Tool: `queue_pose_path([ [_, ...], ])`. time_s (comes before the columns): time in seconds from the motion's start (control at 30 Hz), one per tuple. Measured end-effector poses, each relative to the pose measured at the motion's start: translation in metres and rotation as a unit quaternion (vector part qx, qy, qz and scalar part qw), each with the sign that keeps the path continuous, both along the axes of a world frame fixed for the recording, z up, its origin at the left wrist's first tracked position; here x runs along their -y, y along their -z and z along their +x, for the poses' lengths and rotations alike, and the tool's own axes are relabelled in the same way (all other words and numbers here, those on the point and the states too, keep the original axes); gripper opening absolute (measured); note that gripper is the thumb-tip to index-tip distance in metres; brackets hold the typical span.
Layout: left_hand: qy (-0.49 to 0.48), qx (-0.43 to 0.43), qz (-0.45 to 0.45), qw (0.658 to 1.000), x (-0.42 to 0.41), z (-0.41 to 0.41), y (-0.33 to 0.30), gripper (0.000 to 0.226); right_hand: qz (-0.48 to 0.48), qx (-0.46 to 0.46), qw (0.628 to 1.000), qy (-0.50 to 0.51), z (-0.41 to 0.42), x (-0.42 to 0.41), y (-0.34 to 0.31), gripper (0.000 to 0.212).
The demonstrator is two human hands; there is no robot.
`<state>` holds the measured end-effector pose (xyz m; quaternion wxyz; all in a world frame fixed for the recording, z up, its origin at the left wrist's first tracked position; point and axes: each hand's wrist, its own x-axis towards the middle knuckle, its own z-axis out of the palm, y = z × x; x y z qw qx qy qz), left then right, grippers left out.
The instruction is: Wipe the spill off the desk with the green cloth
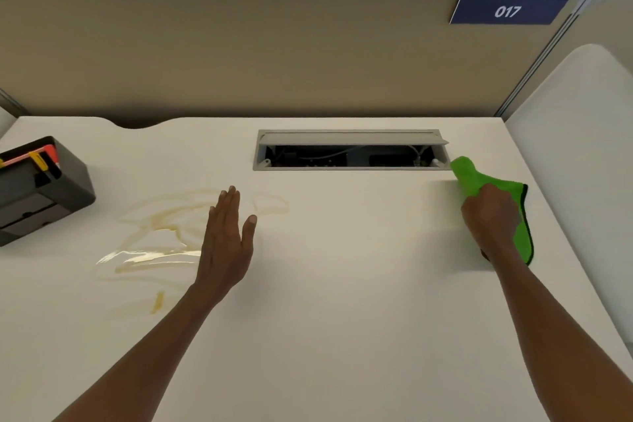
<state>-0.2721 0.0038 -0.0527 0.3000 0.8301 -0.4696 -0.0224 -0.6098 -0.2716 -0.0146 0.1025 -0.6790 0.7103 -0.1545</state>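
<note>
Right hand (489, 212) clenches the green cloth (471, 176); left hand (224, 236) flat, released; best sweep the spill (161, 236) inward across the worktop (342, 284)

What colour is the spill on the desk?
Pale yellowish-amber, mostly clear streaks: the spill shows in the head view, on the white desk.

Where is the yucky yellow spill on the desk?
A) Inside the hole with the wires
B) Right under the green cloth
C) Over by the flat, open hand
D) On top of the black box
C: the spill spreads on the desk beside the open left hand, while the right hand grips the green cloth far off on the other side.
</note>
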Motion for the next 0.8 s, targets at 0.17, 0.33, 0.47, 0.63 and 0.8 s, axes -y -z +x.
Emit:
queue_pose_path([
  [0.17, -0.01, -0.006, -0.012, 1.0, -0.011, 0.017, -0.001, 0.056, 0.018, 0.069, 0.997, -0.028, 0.055, -0.031, -0.032, 0.02],
  [0.33, -0.027, 0.018, -0.017, 0.999, -0.034, 0.051, -0.008, 0.059, 0.047, 0.135, 0.981, -0.128, 0.134, -0.088, -0.037, 0.02],
  [0.47, -0.06, 0.043, 0.005, 0.997, -0.066, 0.092, -0.008, 0.062, 0.073, 0.199, 0.96, -0.184, 0.195, -0.128, -0.029, 0.019],
  [0.63, -0.083, 0.043, 0.038, 0.995, -0.115, 0.148, 0.0, 0.061, 0.11, 0.245, 0.938, -0.217, 0.252, -0.16, -0.005, 0.014],
  [0.8, -0.103, 0.05, 0.076, 0.99, -0.161, 0.194, 0.012, 0.066, 0.147, 0.242, 0.931, -0.231, 0.276, -0.176, 0.03, 0.021],
])
